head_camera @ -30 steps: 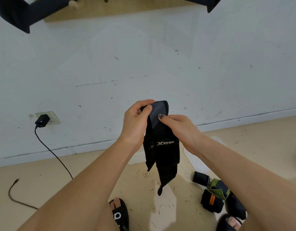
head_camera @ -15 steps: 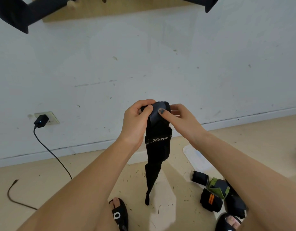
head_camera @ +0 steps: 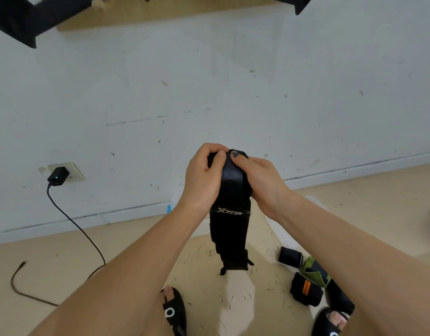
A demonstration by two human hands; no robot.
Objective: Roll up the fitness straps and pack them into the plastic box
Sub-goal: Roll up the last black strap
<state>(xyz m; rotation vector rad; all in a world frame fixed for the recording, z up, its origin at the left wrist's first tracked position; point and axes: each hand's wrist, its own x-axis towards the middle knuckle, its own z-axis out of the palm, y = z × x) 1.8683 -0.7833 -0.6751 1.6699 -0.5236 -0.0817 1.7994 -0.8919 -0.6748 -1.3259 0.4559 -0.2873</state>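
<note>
Both of your hands are gripping the rolled top of the black strap (head_camera: pixel 229 221) in front of you, near the middle of the view. Your left hand (head_camera: pixel 201 179) is curling its fingers round the roll from the 9 o'clock side, and your right hand (head_camera: pixel 262 179) is pinching it from 3 o'clock, thumb lying across the top. Its unrolled tail, carrying a white logo, is hanging straight down toward 6 o'clock above the floor (head_camera: pixel 51 263). Several rolled straps (head_camera: pixel 306 288) are lying on the floor at about 4 o'clock, beside your right sandal (head_camera: pixel 329 322). At 9 o'clock a charger (head_camera: pixel 57 176) is sitting in a wall socket, its cable trailing down
</note>
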